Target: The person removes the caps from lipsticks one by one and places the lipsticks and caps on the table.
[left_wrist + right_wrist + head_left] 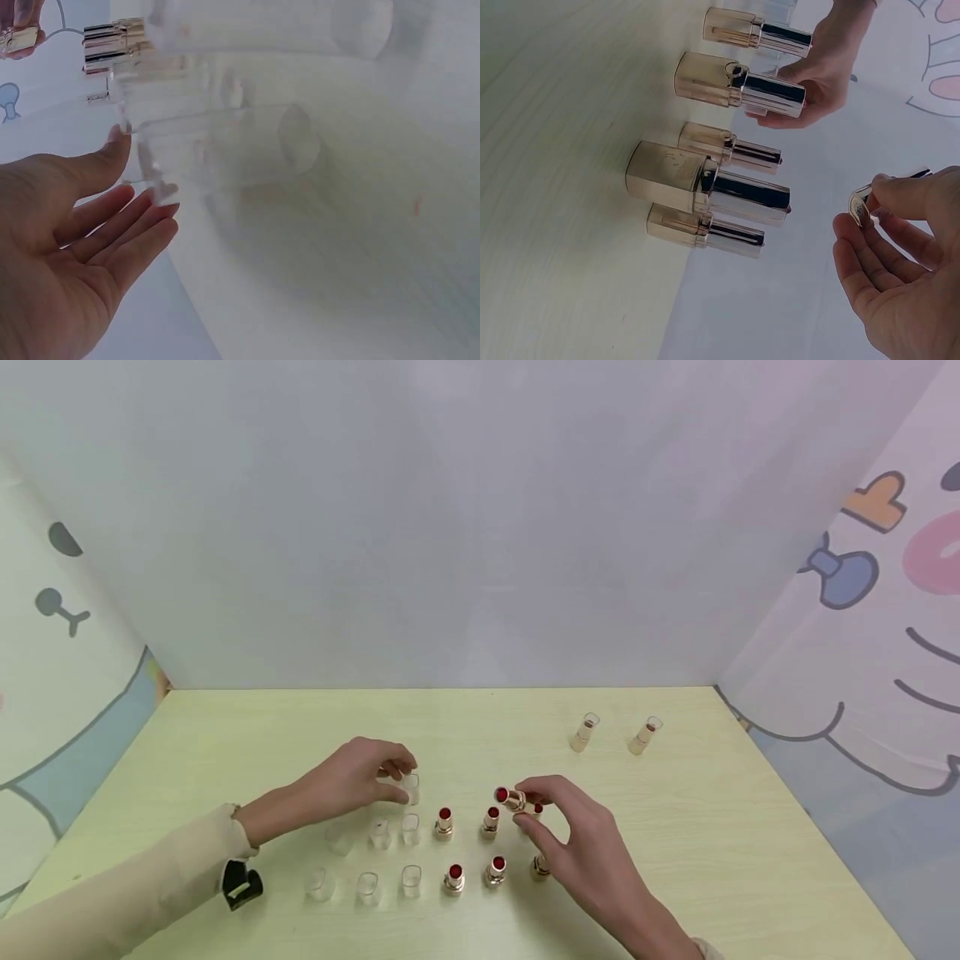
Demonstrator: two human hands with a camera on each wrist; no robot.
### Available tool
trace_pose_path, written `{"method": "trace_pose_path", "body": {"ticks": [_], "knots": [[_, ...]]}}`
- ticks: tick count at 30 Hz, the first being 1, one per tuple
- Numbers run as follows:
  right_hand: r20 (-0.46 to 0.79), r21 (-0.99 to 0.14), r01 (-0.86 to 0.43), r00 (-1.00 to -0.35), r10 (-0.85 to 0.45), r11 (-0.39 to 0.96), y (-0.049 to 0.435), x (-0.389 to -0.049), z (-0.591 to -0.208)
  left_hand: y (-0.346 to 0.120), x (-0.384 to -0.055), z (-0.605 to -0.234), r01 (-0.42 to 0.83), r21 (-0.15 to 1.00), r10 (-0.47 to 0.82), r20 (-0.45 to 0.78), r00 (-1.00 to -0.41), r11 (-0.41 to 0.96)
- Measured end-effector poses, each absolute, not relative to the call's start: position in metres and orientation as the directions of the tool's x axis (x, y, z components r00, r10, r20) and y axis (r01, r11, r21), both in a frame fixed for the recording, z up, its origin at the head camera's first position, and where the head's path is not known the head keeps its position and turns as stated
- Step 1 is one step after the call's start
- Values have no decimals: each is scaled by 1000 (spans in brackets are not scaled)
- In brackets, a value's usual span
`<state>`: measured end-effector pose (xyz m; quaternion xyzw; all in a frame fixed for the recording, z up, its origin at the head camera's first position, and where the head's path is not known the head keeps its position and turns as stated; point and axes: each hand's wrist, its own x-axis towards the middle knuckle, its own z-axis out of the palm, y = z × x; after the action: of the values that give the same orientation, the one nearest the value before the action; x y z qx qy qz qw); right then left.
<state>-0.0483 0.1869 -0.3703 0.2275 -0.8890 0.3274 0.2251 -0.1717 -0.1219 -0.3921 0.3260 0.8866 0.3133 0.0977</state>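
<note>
My right hand (573, 839) pinches a gold lipstick (513, 799) between thumb and fingers, tilted, its red end toward the left. In the right wrist view the held lipstick (860, 208) is beside several gold lipsticks (671, 176) standing upright on the table. My left hand (360, 777) reaches to a clear cap (412, 792) standing on the table. Its thumb and fingertips lie on either side of the cap's rim in the left wrist view, where the clear cap (240, 150) shows large and slightly blurred.
Several more clear caps (367, 889) stand in rows at the left. Uncapped lipsticks (454, 881) with red tips stand in rows to their right. Two capped lipsticks (583, 735) stand at the back right. Behind the table (720, 827) rises a pale wall (450, 527).
</note>
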Motion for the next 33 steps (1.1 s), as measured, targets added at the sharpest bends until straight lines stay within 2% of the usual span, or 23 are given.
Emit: {"method": "trace_pose_path", "body": {"ticks": [7, 21, 26, 33], "knots": [[539, -499, -535, -807, -239, 682, 190, -49, -370, -119, -184, -368, 541, 623, 626, 103, -773, 565], [497, -545, -472, -847, -187, 693, 199, -53, -371, -77, -221, -331, 551, 647, 599, 177, -781, 527], [526, -523, -470, -834, -165, 711, 203, -57, -372, -55, -231, -322, 568, 652, 611, 199, -767, 501], [499, -555, -430, -857, -128, 712, 211, -66, -374, -19, -240, -313, 614, 631, 663, 202, -721, 475]]}}
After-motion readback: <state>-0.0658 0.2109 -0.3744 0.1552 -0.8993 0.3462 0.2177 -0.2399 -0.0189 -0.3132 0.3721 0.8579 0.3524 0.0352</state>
